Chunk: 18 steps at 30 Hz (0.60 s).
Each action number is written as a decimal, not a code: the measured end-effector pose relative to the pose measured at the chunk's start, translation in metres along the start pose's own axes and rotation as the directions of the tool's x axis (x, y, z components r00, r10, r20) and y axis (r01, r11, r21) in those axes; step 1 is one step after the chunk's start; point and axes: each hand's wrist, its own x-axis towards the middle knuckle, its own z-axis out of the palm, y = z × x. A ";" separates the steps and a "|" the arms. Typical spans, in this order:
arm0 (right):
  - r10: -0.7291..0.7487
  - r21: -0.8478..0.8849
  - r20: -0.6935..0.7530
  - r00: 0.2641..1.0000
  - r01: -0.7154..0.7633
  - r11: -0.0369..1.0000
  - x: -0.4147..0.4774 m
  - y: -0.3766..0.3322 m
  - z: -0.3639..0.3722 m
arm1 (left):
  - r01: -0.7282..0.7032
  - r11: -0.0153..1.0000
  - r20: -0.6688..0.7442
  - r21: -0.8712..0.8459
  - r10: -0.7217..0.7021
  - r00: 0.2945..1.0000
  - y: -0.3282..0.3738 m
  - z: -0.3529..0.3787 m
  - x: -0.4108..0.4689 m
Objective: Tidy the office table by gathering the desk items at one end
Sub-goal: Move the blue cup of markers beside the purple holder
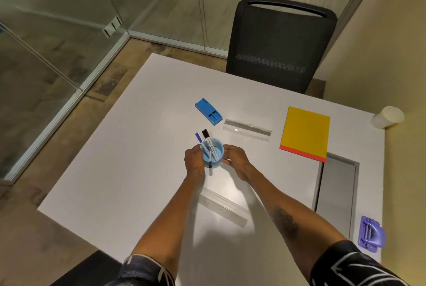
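Seemingly barely begun: left hand (194,159) and right hand (237,159) both grip pen cup (216,153); eraser (208,111), notepad (305,133), punch (371,234) lie scattered around it.

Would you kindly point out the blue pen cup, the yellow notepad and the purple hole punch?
blue pen cup (218,152): head view, on its inner wall.
yellow notepad (305,132): head view, middle of its cover.
purple hole punch (371,234): head view, on its top lever.

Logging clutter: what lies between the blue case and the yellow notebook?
A clear ruler lies flat between the blue case and the yellow notebook, in the head view.
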 end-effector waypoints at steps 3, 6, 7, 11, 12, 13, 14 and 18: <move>-0.019 0.043 -0.032 0.999 0.020 0.999 -0.007 -0.003 -0.013 | -0.005 1.000 0.080 0.021 0.004 0.997 0.004 0.007 -0.012; -0.028 0.062 -0.094 0.995 0.034 0.997 -0.015 -0.004 -0.031 | -0.061 0.997 0.101 0.043 0.056 0.993 0.007 0.017 -0.025; -0.036 0.073 -0.109 0.993 0.044 0.996 -0.019 -0.004 -0.038 | -0.087 0.994 0.109 0.069 0.079 0.991 0.008 0.022 -0.029; -0.033 0.094 -0.187 0.982 0.051 0.994 -0.034 -0.004 -0.069 | -0.118 0.986 0.180 0.116 0.096 0.979 0.013 0.048 -0.048; -0.020 0.110 -0.207 0.978 0.043 0.993 -0.036 -0.003 -0.078 | -0.115 0.986 0.198 0.122 0.090 0.976 0.014 0.055 -0.052; -0.004 0.134 -0.226 0.974 0.035 0.990 -0.039 -0.003 -0.086 | -0.112 0.986 0.216 0.124 0.084 0.973 0.015 0.063 -0.055; 0.005 0.161 -0.242 0.970 0.035 0.986 -0.042 -0.002 -0.095 | -0.108 0.986 0.234 0.125 0.077 0.969 0.015 0.071 -0.059; 0.022 0.240 -0.282 0.959 0.049 0.970 -0.055 0.005 -0.133 | -0.154 0.973 0.312 0.172 0.094 0.945 0.013 0.104 -0.075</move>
